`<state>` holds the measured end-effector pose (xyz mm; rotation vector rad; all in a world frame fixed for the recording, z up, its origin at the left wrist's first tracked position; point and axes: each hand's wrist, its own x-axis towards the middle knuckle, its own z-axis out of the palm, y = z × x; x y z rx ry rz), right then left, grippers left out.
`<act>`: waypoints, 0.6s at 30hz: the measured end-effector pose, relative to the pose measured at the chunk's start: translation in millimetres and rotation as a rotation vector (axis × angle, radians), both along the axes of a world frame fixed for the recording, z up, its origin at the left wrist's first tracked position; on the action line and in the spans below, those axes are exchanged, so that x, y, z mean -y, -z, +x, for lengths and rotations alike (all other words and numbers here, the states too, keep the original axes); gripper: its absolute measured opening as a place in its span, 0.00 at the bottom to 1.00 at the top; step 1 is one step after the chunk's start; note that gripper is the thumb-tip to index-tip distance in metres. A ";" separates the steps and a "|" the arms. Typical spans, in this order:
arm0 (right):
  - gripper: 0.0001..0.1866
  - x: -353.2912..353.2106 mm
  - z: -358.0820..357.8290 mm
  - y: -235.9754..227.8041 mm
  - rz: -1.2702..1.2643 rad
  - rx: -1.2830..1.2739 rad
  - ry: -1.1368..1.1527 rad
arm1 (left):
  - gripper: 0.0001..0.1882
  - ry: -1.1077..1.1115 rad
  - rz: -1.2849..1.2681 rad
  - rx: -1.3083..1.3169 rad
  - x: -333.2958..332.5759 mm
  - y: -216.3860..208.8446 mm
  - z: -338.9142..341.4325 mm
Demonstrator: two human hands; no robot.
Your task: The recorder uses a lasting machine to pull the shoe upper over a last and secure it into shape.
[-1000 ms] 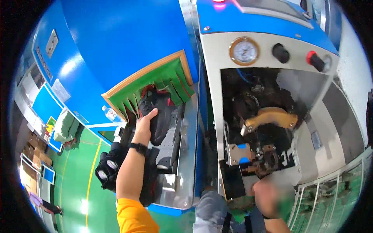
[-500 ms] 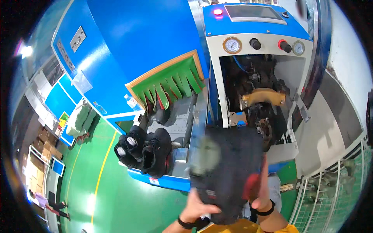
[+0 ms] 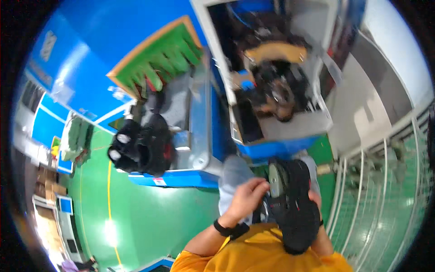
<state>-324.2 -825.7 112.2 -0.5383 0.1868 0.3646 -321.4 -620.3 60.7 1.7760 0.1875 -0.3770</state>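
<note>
A black shoe [image 3: 297,213] lies tilted above my lap, its toe toward my yellow shirt. Inside its opening shows a pale green shoe last [image 3: 277,179]. My right hand [image 3: 315,199] grips the shoe along its right side; most of that hand is hidden behind it. Beside the opening, at the shoe's left edge, my left hand [image 3: 248,197] has its thumb and fingers pinched together. Whatever is between those fingertips is too small to make out.
Several black shoes [image 3: 156,145] sit at the near end of a conveyor [image 3: 181,156] with a green strip curtain [image 3: 158,65]. Right of it stands a machine with an open bay and a tan curved pad [image 3: 276,52]. A white wire rack [image 3: 358,190] is at the right.
The view has tipped downward. The shoe has come down and nearer to my body. My left hand has left the shoe's lower side and moved up beside its opening; the right hand still holds on.
</note>
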 end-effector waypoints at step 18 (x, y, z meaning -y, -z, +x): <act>0.40 24.9 -12.9 70.0 -0.250 -0.035 -0.049 | 0.06 -0.299 0.759 0.418 -62.4 1.9 -14.5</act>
